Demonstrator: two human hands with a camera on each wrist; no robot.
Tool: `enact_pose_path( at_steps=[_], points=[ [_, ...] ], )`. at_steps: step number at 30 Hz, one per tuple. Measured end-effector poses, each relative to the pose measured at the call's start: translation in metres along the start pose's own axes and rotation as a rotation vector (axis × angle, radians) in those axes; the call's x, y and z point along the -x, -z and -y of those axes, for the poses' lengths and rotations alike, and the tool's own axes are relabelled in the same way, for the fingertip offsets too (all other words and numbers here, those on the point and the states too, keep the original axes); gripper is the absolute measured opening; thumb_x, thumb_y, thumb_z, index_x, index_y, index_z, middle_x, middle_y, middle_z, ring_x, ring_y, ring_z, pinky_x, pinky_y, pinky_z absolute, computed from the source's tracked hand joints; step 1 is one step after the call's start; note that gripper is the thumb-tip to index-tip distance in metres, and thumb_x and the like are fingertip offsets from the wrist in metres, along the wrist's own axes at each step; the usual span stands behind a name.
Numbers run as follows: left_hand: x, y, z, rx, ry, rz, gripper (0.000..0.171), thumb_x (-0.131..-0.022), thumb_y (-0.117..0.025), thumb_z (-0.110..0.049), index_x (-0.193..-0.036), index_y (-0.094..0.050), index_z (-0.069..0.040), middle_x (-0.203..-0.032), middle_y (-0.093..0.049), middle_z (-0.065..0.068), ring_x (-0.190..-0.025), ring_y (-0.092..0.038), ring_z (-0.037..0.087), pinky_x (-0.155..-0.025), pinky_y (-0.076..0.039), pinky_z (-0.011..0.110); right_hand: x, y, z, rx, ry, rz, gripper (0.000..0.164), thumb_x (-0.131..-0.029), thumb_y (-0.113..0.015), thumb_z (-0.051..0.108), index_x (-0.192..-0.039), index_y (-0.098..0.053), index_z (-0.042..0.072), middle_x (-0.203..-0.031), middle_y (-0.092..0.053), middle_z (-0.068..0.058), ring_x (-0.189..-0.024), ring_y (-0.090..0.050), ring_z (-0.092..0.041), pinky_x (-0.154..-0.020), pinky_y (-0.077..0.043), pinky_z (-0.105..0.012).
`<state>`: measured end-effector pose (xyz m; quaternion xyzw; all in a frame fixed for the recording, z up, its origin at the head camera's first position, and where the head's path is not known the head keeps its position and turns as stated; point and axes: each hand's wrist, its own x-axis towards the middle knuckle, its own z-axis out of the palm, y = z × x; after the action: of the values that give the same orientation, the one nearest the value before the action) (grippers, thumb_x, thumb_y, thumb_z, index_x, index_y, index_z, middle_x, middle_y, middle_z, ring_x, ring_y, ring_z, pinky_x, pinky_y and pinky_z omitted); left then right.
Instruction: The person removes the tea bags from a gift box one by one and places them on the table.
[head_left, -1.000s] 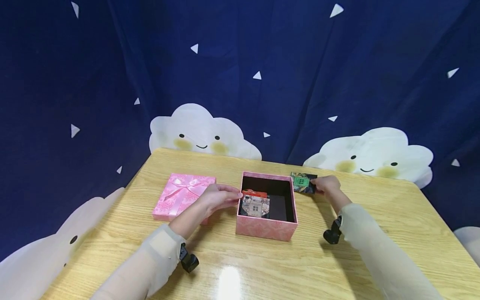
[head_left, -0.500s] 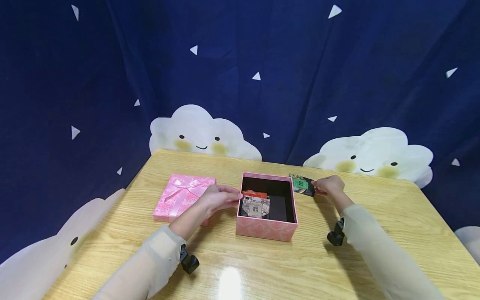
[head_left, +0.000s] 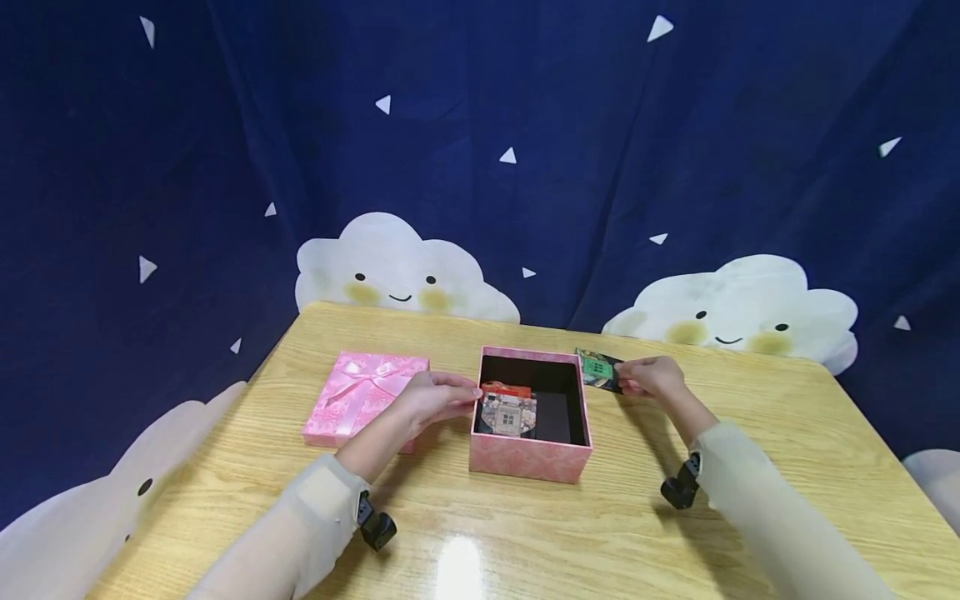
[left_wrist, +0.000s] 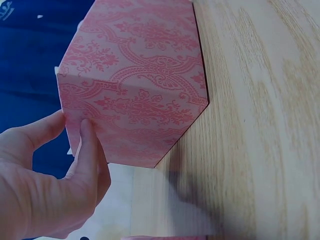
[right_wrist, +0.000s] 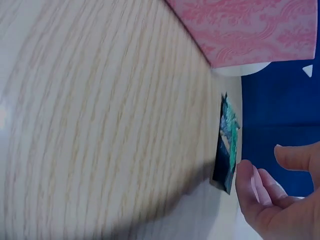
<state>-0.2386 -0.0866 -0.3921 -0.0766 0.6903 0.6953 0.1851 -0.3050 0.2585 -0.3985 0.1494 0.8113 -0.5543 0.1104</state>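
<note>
An open pink patterned box [head_left: 528,462] stands mid-table. My left hand [head_left: 435,400] pinches its left rim, with fingertips seen against the outer wall in the left wrist view. Inside the box lie a floral packet with a pale label [head_left: 508,415] and, partly behind it, an orange-red packet [head_left: 510,389]. Just right of the box's far corner, a flat dark packet with a green label [head_left: 597,368] lies on the table. My right hand [head_left: 651,377] is at the packet's right edge; in the right wrist view its thumb stands apart from its loosely bent fingers, nothing between them.
The pink box lid [head_left: 367,392] with a ribbon bow lies on the table left of the box, partly behind my left forearm. A dark blue curtain [head_left: 465,183] with clouds hangs along the table's far edge. Each wrist wears a small black camera [head_left: 375,523].
The green-labelled packet has turned a little and shifted slightly toward the box. My right hand has drawn back from over the packet to its edge. The left hand stays on the rim.
</note>
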Motion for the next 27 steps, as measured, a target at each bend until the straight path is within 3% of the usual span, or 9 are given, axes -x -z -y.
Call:
enact_pose_path(
  at_steps=[8, 15, 27],
  points=[
    [0.002, -0.002, -0.001, 0.021, -0.009, 0.010, 0.028, -0.087, -0.066, -0.002, -0.113, -0.061, 0.010, -0.094, -0.066, 0.008, -0.079, -0.066, 0.011, -0.086, -0.061, 0.028, 0.017, 0.001, 0.008, -0.003, 0.051, 0.092, 0.050, -0.095, -0.058, 0.013, -0.132, -0.045, -0.017, -0.068, -0.067, 0.011, -0.066, -0.066, -0.001, -0.079, -0.062, -0.025],
    [0.001, 0.000, 0.000, 0.021, -0.006, 0.003, 0.028, -0.087, -0.067, -0.002, -0.113, -0.061, 0.009, -0.096, -0.066, 0.009, -0.081, -0.066, 0.012, -0.088, -0.060, 0.030, 0.029, -0.004, 0.020, -0.088, 0.085, 0.196, 0.054, -0.097, -0.054, 0.012, -0.137, -0.036, -0.019, -0.070, -0.066, 0.013, -0.069, -0.067, 0.000, -0.075, -0.061, -0.019],
    [0.000, -0.001, 0.000, 0.003, 0.014, -0.015, 0.028, -0.085, -0.070, -0.006, -0.110, -0.065, 0.005, -0.094, -0.070, 0.008, -0.079, -0.068, 0.012, -0.085, -0.061, 0.029, 0.051, -0.013, 0.042, -0.174, 0.140, 0.248, 0.044, -0.096, -0.054, 0.007, -0.130, -0.041, -0.018, -0.073, -0.067, 0.009, -0.070, -0.066, -0.001, -0.075, -0.061, -0.018]
  ],
)
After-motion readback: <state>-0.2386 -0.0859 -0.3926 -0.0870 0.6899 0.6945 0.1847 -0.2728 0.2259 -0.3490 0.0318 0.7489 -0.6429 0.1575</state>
